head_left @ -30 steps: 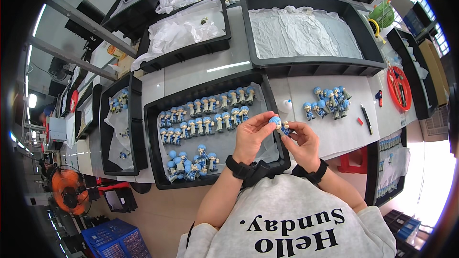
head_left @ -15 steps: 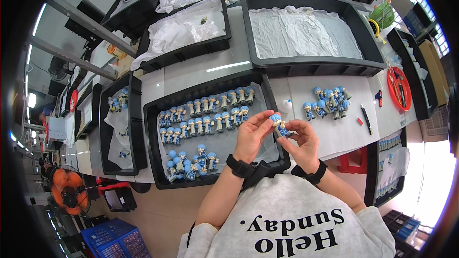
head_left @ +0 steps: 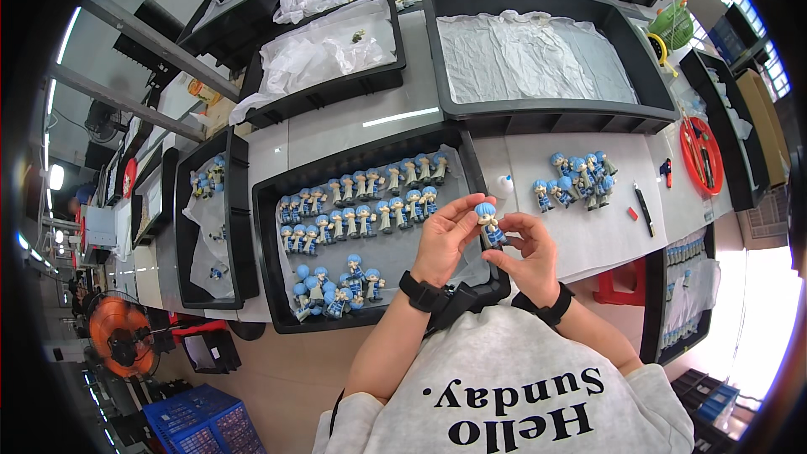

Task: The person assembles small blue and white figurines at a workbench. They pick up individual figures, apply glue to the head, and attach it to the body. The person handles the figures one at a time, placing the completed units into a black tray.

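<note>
Between my two hands, a small blue-haired figurine (head_left: 487, 217) is held upright over the right edge of a black tray. My left hand (head_left: 440, 244) pinches it from the left, by the head and upper body. The fingers of my right hand (head_left: 535, 262) curl around its right side and base, with the thumb just below; the exact contact there is partly hidden. Similar figurines stand in rows inside the black tray (head_left: 262, 261), with a loose heap at its near left. Another cluster of figurines (head_left: 580, 178) sits on the white sheet to the right.
A small white bottle (head_left: 502, 187) stands beyond my hands. To the right are a black pen-like tool (head_left: 645, 210), a red piece (head_left: 632, 213) and a red ring-shaped holder (head_left: 691, 155). Large black trays lined with white sheeting (head_left: 555, 116) fill the far side.
The figurine has turned and stands more upright in my fingers. My right hand has shifted slightly left. Another person's hand at the far tray has gone from view.
</note>
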Demonstrator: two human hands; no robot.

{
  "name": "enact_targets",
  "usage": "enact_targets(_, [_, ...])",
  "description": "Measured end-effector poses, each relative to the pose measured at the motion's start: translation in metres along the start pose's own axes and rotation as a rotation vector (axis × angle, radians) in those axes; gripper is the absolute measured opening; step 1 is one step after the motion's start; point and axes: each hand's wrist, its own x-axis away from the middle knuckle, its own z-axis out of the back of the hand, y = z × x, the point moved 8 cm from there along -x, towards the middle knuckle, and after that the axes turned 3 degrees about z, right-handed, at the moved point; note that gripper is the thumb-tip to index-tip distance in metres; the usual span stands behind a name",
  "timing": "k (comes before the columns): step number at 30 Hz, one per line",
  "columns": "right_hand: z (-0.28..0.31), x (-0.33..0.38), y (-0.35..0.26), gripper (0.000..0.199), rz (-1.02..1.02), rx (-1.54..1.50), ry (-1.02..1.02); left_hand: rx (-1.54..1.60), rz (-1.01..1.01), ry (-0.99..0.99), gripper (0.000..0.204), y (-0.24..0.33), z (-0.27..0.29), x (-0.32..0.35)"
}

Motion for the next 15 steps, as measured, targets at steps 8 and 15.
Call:
enact_targets(8, [-0.002,0.0,0.012,0.047,-0.118,-0.123,-0.049,-0.014,0.019,-0.005,0.027,-0.003,0.001,0.0])
enact_targets(15, [0.004,-0.001,0.023,0.044,-0.24,-0.342,-0.116,-0.014,0.017,0.021,0.026,-0.001,-0.004,0.0])
